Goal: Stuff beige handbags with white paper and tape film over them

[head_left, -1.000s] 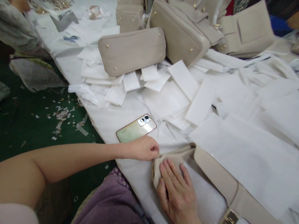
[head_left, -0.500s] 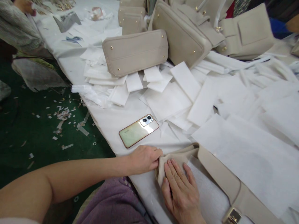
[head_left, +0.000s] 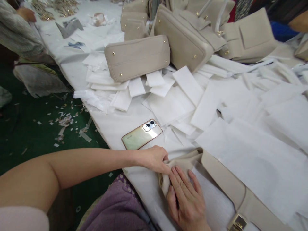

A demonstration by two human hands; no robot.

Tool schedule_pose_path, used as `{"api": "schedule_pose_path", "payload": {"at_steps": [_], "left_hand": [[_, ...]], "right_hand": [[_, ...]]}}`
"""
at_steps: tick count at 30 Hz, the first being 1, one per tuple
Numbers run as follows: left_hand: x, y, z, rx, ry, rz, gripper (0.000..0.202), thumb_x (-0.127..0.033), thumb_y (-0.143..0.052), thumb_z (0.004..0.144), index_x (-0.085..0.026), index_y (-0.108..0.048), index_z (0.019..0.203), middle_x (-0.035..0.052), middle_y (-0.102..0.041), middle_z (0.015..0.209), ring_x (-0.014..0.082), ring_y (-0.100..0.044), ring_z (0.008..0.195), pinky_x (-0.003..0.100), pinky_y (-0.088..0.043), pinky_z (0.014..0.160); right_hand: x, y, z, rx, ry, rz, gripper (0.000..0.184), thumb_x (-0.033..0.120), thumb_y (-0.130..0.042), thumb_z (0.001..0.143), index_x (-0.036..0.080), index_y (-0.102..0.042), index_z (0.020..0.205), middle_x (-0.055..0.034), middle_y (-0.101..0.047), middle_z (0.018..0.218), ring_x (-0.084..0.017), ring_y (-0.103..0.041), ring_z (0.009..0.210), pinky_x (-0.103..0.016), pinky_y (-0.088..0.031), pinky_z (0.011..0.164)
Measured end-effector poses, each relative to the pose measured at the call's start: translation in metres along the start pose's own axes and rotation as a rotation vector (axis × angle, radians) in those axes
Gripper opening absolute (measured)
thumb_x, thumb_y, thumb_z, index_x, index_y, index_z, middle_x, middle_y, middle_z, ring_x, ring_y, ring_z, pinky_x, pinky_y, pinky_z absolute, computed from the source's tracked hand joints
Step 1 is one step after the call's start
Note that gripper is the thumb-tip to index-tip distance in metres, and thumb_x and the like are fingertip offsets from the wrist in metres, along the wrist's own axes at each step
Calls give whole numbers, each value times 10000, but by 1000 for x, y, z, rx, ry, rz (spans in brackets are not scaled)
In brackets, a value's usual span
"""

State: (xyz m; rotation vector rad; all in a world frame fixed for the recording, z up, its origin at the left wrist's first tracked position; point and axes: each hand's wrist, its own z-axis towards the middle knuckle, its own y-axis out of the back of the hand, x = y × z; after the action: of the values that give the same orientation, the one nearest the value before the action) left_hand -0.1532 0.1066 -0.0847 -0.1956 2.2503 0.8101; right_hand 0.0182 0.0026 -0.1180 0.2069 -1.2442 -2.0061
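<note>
A beige handbag (head_left: 223, 183) lies on its side at the table's near edge, with a gold clasp (head_left: 237, 222) low on its flap. My left hand (head_left: 154, 158) pinches the soft corner of this bag between thumb and fingers. My right hand (head_left: 186, 200) lies flat on the same corner, fingers stretched out and close together, pressing the fabric down. White wrapping sheet (head_left: 255, 163) covers part of the bag. A gold phone (head_left: 141, 134) lies face down just beyond my left hand.
Several beige handbags (head_left: 137, 57) stand at the far side among heaps of white foam sheets (head_left: 187, 96). Paper scraps litter the green floor (head_left: 36, 128) on the left. Another person's hand (head_left: 25, 14) shows at the top left.
My left hand has slid a little along the bag's corner and its grip has shifted. My right hand stays flat on the fabric.
</note>
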Motion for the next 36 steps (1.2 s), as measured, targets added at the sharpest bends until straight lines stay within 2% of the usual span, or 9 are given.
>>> {"api": "schedule_pose_path", "payload": {"at_steps": [4, 8, 13, 16, 20, 23, 28, 33, 36], "left_hand": [[-5, -17, -1, -121, 49, -6, 252, -391, -537, 705, -163, -584, 799, 32, -599, 710, 156, -509, 619, 226, -322, 497], [1, -31, -1, -223, 24, -7, 171, -309, -469, 769, -168, -562, 749, 7, -573, 648, 136, -472, 581, 227, -307, 508], [12, -20, 6, -141, -152, 22, 282, -306, -419, 866, -160, -552, 664, -13, -550, 613, 112, -459, 590, 210, -305, 537], [13, -12, 12, -107, -182, 100, 341, -348, -416, 892, -156, -577, 660, 13, -571, 618, 130, -477, 605, 223, -305, 544], [13, -7, 19, -89, -163, 96, 353, -347, -435, 885, -151, -592, 637, 25, -554, 565, 149, -488, 587, 235, -313, 538], [18, -1, 14, -100, -140, -7, 307, -266, -446, 857, -147, -598, 619, 2, -534, 523, 131, -493, 552, 221, -324, 522], [39, 1, -18, -120, -141, -159, 193, -203, -533, 727, -145, -655, 865, -12, -639, 677, 120, -553, 600, 196, -386, 551], [47, -14, -32, -235, -256, 31, 277, -354, -631, 702, -151, -644, 889, 40, -661, 781, 173, -590, 701, 235, -422, 610], [42, -19, -27, -267, -254, 109, 190, -286, -593, 717, -163, -642, 853, 67, -663, 795, 212, -605, 732, 262, -435, 606]], "right_hand": [[-2, 0, -2, -15, -10, 17, 418, 61, -489, 795, 102, -529, 1209, -135, -664, 1090, -242, -562, 1124, -482, -360, 1042], [-2, 1, -2, -12, -21, 28, 437, 61, -479, 797, 117, -518, 1229, -126, -667, 1087, -233, -570, 1113, -471, -367, 1039], [0, 0, 0, 3, -43, 34, 422, 56, -512, 788, 117, -531, 1205, -125, -668, 1087, -226, -583, 1094, -456, -350, 1053], [1, -2, 2, 20, -51, 27, 395, 62, -522, 793, 120, -547, 1183, -121, -669, 1087, -224, -584, 1094, -452, -332, 1063], [1, -3, 0, 49, -57, 33, 394, 88, -515, 815, 143, -550, 1203, -107, -663, 1108, -230, -579, 1103, -457, -325, 1066], [-1, -4, -3, 44, -105, 98, 381, 112, -461, 854, 158, -548, 1222, -103, -656, 1123, -237, -579, 1102, -484, -337, 1054], [-1, 0, -3, 54, -201, 223, 354, 184, -380, 903, 185, -568, 1203, -96, -643, 1148, -247, -573, 1109, -529, -342, 1042], [1, 7, 4, 168, -123, 187, 508, 365, -538, 849, 156, -474, 1307, -142, -576, 1243, -294, -525, 1164, -567, -291, 1062], [2, 5, 3, 196, -114, 156, 481, 321, -499, 874, 151, -457, 1321, -140, -578, 1242, -282, -516, 1178, -565, -290, 1062]]}}
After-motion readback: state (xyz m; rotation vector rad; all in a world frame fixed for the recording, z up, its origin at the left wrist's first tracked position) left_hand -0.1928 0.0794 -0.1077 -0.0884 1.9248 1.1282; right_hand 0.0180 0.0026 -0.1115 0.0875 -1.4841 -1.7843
